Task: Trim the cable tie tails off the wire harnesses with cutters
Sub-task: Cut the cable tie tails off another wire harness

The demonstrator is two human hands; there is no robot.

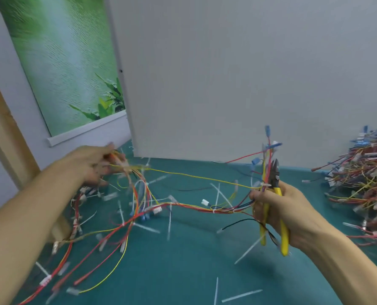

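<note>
My left hand [92, 166] grips one end of a wire harness [183, 205] of red, yellow and blue wires, lifted above the green table at the left. My right hand [282, 208] holds the yellow-handled cutters [273, 194] upright, jaws pointing up, together with the harness's other end; blue terminals [271, 146] stick up above the jaws. The harness sags between both hands, with white cable ties [214, 211] on it. The left hand is blurred.
Cut white tie tails [241, 296] lie scattered over the green table [183, 271]. A big heap of harnesses [363, 183] sits at the right edge. A grey board [227, 73] stands behind; a cardboard piece [57, 227] lies at the left.
</note>
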